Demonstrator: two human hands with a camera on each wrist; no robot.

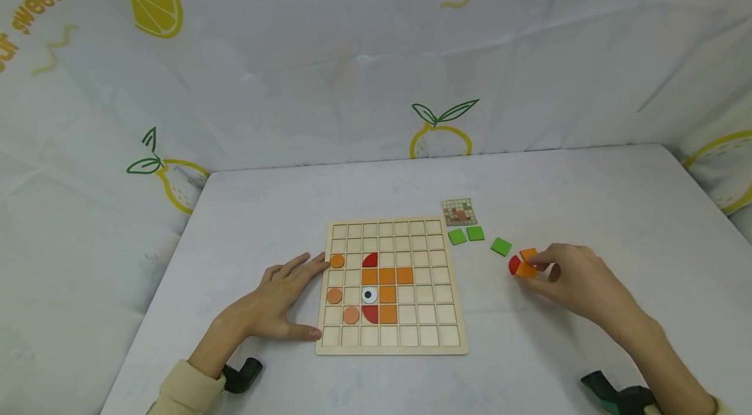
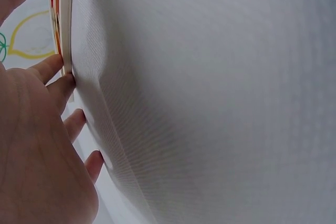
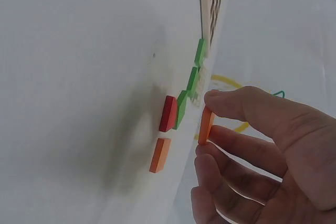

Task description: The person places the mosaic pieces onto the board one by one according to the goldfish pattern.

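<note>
My right hand (image 1: 566, 281) pinches a square orange tile (image 3: 206, 124) between thumb and fingertips, lifted above the table. Below it on the cloth lie a red tile (image 3: 168, 114) and another orange tile (image 3: 160, 155). The wooden grid board (image 1: 431, 337) lies left of that hand. Spread out at the board's left edge, my left hand (image 1: 273, 307) touches the rim with fingertips and thumb. Orange squares (image 1: 387, 276), red quarter-round tiles (image 1: 370, 314), round orange pieces (image 1: 334, 295) and an eye tile (image 1: 369, 295) fill some of the board's left and middle cells.
Green tiles (image 1: 501, 246) lie in a loose row between the board and my right hand. A small pattern card (image 1: 459, 212) sits at the board's far right corner. White cloth (image 1: 264, 206) covers the table, and a lemon-print sheet (image 1: 294, 76) hangs behind.
</note>
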